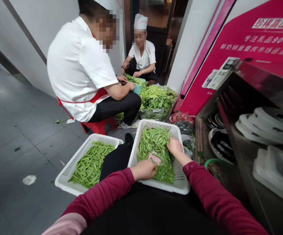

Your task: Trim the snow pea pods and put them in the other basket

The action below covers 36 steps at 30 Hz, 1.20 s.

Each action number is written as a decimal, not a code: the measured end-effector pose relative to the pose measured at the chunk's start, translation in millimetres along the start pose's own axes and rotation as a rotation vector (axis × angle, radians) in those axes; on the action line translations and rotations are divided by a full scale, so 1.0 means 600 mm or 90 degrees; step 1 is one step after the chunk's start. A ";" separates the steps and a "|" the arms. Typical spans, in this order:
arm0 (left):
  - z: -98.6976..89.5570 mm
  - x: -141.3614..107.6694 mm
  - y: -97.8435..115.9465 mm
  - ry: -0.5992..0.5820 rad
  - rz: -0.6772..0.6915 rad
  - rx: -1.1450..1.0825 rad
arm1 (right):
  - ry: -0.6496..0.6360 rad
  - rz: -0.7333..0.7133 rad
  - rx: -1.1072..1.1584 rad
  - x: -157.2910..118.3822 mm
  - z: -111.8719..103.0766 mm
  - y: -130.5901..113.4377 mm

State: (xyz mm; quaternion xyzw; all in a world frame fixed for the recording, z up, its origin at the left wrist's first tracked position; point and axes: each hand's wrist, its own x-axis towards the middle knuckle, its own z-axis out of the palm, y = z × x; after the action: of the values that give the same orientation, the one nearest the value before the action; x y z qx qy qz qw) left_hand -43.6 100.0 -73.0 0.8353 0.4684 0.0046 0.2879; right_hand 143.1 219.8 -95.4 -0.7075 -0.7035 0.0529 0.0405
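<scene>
A white plastic basket rests tilted on my lap. Pea pods fill its far part, and a heap of small green trimmings lies in the near part. My left hand is closed at the left side of the trimmings; what its fingers hold is hidden. At the basket's right side, my right hand has its fingers pinched together at the edge of the pods. Whatever is in that pinch is too small to make out. Between the two heaps, a patch of the red-and-white basket bottom shows.
A second white basket of pea pods stands at my left. Two people in white work ahead, one on a red stool, near a bag of leafy greens. On the right, a metal shelf carries white plates and trays.
</scene>
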 end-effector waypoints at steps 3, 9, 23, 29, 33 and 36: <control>-0.012 0.000 -0.001 0.076 -0.019 -0.097 | 0.025 -0.025 0.018 -0.022 -0.018 -0.002; -0.045 0.005 0.002 0.092 -0.091 -0.434 | 0.020 -0.294 0.194 -0.123 -0.055 0.001; -0.064 -0.051 0.056 0.086 0.080 -0.258 | -0.080 -0.387 0.195 -0.209 -0.105 -0.015; -0.055 -0.061 0.068 0.071 0.040 -0.387 | -0.079 -0.331 0.362 -0.217 -0.096 -0.015; -0.039 -0.050 0.069 0.093 -0.052 -0.482 | -0.078 -0.239 0.485 -0.229 -0.092 -0.020; -0.027 -0.035 0.044 0.121 -0.142 -0.350 | -0.067 -0.127 0.649 -0.237 -0.105 -0.015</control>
State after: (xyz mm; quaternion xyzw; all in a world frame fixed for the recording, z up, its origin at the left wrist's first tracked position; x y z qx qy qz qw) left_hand -39.4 80.8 -41.4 0.6653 0.5632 0.1779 0.4566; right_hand 141.7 78.9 -29.4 -0.5238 -0.6538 0.4199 0.3492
